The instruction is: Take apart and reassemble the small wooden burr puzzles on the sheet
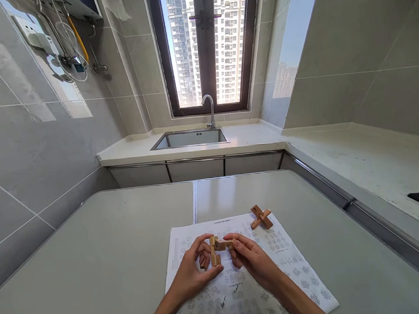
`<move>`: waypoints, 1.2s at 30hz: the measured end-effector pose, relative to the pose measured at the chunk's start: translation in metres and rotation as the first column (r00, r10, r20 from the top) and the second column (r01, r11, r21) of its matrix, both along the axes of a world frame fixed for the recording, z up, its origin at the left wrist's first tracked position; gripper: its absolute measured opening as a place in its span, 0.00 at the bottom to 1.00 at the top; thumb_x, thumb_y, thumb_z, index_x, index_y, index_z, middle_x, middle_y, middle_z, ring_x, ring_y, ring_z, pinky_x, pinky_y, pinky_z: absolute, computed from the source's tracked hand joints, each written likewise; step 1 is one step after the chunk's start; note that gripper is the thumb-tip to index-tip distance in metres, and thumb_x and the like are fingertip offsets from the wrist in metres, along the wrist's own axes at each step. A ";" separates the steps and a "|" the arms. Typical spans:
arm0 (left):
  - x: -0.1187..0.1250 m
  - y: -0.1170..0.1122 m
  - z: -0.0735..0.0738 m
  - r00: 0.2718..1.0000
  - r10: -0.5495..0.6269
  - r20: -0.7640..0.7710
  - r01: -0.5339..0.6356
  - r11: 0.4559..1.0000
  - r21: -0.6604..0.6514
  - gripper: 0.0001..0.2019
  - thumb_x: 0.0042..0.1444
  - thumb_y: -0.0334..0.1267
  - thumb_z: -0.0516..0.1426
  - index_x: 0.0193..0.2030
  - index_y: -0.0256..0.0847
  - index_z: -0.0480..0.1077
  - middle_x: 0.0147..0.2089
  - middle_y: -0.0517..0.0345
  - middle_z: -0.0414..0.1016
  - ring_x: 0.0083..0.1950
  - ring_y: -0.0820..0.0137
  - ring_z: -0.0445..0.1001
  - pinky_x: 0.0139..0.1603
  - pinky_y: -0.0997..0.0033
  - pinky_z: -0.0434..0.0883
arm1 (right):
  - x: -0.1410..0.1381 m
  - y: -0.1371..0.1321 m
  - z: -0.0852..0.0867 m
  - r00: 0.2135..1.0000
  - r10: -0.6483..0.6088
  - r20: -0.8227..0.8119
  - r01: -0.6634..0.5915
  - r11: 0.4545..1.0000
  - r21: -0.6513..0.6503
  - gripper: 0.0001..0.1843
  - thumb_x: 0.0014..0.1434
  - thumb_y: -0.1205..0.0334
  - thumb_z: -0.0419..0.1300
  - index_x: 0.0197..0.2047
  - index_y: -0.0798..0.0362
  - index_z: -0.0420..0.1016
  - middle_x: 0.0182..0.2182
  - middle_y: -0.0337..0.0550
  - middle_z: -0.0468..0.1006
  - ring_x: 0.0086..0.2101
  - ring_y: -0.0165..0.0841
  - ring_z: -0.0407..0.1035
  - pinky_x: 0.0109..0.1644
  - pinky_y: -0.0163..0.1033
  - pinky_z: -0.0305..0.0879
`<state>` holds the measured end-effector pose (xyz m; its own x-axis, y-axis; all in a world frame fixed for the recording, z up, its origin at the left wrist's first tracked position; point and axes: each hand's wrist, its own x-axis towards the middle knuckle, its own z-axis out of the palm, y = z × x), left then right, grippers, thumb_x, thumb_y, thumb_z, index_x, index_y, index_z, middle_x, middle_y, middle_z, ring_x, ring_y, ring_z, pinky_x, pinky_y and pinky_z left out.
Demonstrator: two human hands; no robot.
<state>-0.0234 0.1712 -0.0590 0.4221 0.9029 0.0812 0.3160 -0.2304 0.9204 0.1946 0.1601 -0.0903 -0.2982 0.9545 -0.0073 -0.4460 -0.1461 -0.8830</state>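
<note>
My left hand (pixel 195 272) and my right hand (pixel 248 258) meet over a printed instruction sheet (pixel 286 262) on the table. Both are closed on light wooden puzzle pieces (pixel 217 250). The left fingers pinch an upright notched bar, and the right fingers hold a shorter bar that crosses it near the top. A second pair of wooden pieces, darker and joined as a cross (pixel 261 217), lies on the sheet's far right corner, beyond my right hand.
The grey table (pixel 104 252) has a seam down its middle. Beyond it a white counter (pixel 251 136) holds a steel sink (pixel 189 138) with a tap (pixel 210 109) under a window. A second counter (pixel 372 158) runs along the right wall.
</note>
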 end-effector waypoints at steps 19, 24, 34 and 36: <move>0.005 -0.008 0.013 0.998 -0.014 -0.059 0.011 0.999 -0.040 0.29 0.52 0.38 0.67 0.60 0.47 0.65 0.33 0.66 0.71 0.31 0.72 0.67 0.34 0.72 0.65 | -0.007 -0.009 0.000 0.908 -0.179 0.379 0.071 0.957 0.283 0.21 0.68 0.42 0.62 0.51 0.50 0.76 0.37 0.43 0.79 0.36 0.37 0.70 0.41 0.41 0.66; 0.004 -0.008 0.014 0.999 -0.020 -0.045 0.018 0.998 -0.052 0.26 0.51 0.35 0.68 0.56 0.46 0.67 0.31 0.67 0.71 0.30 0.73 0.67 0.34 0.72 0.64 | -0.009 -0.011 -0.001 0.852 -0.258 0.455 0.101 0.935 0.341 0.20 0.69 0.43 0.60 0.50 0.51 0.77 0.32 0.41 0.76 0.34 0.37 0.68 0.41 0.41 0.65; 0.008 -0.012 0.013 0.999 -0.038 0.009 0.039 0.996 -0.078 0.25 0.50 0.36 0.69 0.53 0.44 0.67 0.32 0.67 0.72 0.31 0.74 0.68 0.37 0.72 0.66 | -0.005 -0.011 0.002 0.841 -0.252 0.478 0.084 0.935 0.345 0.20 0.69 0.43 0.60 0.49 0.51 0.77 0.32 0.41 0.77 0.33 0.37 0.70 0.40 0.40 0.65; 0.008 -0.013 0.014 0.999 -0.040 -0.003 0.040 0.998 -0.055 0.25 0.50 0.36 0.69 0.53 0.44 0.67 0.33 0.66 0.72 0.31 0.73 0.68 0.37 0.71 0.66 | -0.004 -0.012 0.005 0.850 -0.244 0.467 0.076 0.934 0.349 0.20 0.69 0.43 0.59 0.49 0.52 0.77 0.35 0.44 0.80 0.36 0.38 0.71 0.42 0.40 0.67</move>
